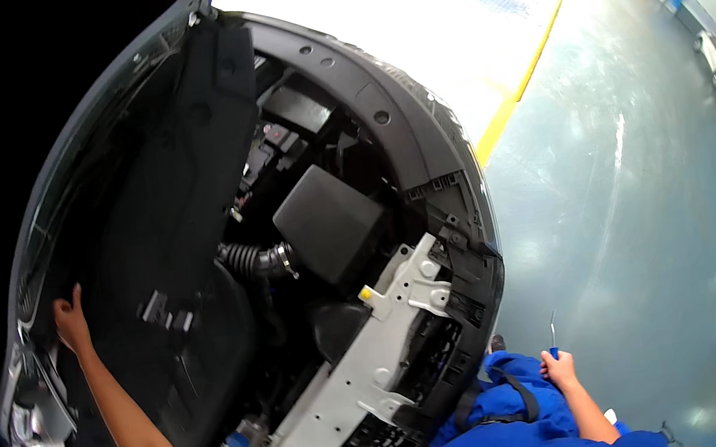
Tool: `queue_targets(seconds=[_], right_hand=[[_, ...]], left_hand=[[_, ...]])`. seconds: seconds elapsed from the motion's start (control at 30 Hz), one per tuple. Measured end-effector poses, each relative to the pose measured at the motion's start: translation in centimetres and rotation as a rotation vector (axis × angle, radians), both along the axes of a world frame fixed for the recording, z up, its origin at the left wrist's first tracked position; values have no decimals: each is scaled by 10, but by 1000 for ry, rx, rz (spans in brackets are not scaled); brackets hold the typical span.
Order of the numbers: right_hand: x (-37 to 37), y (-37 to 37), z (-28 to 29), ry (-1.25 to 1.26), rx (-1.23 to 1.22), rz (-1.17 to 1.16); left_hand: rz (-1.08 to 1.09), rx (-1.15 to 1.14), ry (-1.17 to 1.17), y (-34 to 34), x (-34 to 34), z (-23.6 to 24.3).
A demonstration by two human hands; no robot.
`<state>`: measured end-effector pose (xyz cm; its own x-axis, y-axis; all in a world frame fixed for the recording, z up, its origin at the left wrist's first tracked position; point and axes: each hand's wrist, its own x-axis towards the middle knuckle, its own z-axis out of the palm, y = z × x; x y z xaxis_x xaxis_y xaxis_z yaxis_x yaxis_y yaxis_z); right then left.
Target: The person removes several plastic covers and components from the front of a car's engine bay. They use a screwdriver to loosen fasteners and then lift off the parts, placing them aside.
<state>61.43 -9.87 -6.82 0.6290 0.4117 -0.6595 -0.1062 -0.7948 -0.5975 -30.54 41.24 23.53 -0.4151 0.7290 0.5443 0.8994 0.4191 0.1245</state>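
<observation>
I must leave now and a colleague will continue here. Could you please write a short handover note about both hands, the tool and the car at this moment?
Left hand: raised, resting on the edge of the open hood; it holds nothing that can be seen.
Right hand: low at the person's side, closed around a screwdriver with a blue handle, tip pointing up, away from the car.
Engine bay: open; the black air box and ribbed hose are in place, the light grey front crossmember is exposed.
Done: hood is up. Left: the screwdriver touches no part of the car yet.

Left hand (70, 319) raised, right hand (559, 369) fisted.
</observation>
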Motion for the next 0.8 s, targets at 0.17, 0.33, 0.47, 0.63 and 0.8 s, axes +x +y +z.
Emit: queue_targets(seconds=[0.17,0.33,0.47,0.63,0.8], right_hand=[[-9,-2,11,-65,-13,-15],[-15,2,9,-159,-79,31],[-18,1,7,-223,-105,104],[-10,-20,-3,-171,-81,163],[-8,-13,-6,-140,9,76]], left_hand=[[5,-25,-148,35,-18,-38],[86,-37,-152,49,-39,-82],[152,-74,-182,57,-36,-107],[-92,-4,-163,43,19,-141],[-388,-268,8,-44,176,-152]])
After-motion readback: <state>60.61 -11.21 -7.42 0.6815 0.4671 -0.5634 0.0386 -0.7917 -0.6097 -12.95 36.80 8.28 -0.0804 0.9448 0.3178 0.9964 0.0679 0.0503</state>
